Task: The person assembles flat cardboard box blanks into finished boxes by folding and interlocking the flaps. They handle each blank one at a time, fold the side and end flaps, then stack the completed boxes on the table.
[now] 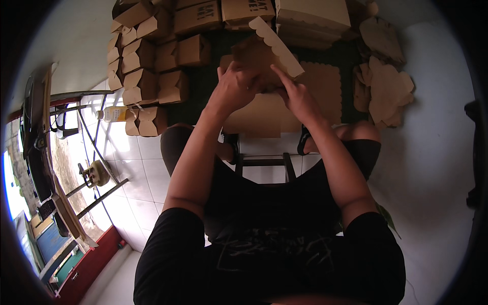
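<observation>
A partly folded brown cardboard box [254, 53] stood tilted over the middle of the dark green worktop [203, 89], its scalloped flap [278, 48] raised on the right and slanting from far left to near right. Both hands were on it, close together. The left hand [236, 84] held the near left part of the box with bent fingers, the tips partly hidden in shadow. The right hand [297, 96] touched the near right part, its index finger pointing towards the flap and the other fingers curled; whether these pinched the card could not be told.

Under and just beside the hands lay flat cardboard sheets [325, 91], the right one with a wavy edge. To the left, small folded cartons [140, 56] were packed in rows, and a capped bottle with yellow contents [116, 114] lay beside the nearest of them. At the far side stood larger printed boxes [198, 18] and, to their right, a stack of pale cardboard trays [312, 20]. Loose cut cardboard pieces [389, 91] were heaped on the right. White floor tiles [152, 173] showed nearer the seated person.
</observation>
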Demonstrator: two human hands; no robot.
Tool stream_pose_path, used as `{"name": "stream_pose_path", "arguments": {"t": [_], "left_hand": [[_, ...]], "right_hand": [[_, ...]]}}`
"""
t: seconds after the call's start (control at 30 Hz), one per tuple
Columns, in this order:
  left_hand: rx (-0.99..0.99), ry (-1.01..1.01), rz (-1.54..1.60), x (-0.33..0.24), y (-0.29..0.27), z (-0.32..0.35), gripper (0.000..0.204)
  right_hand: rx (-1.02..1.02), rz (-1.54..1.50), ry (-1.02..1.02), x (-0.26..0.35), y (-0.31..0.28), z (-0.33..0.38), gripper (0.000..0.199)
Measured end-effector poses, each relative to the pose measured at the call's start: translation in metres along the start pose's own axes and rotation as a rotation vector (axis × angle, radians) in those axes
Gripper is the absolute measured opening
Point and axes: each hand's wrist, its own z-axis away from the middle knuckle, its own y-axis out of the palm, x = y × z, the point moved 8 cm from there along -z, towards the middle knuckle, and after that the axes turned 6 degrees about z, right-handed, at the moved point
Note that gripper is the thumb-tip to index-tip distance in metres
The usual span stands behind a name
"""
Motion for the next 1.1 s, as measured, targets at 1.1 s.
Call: {"name": "stream_pose_path", "arguments": {"t": [1.1], "left_hand": [[0.194, -0.114, 0.050, 0.022, 0.028, -0.006, 0.025]], "right_hand": [[-0.112, -0.032, -0.122, 0.012, -0.009, 0.003, 0.021]]}}
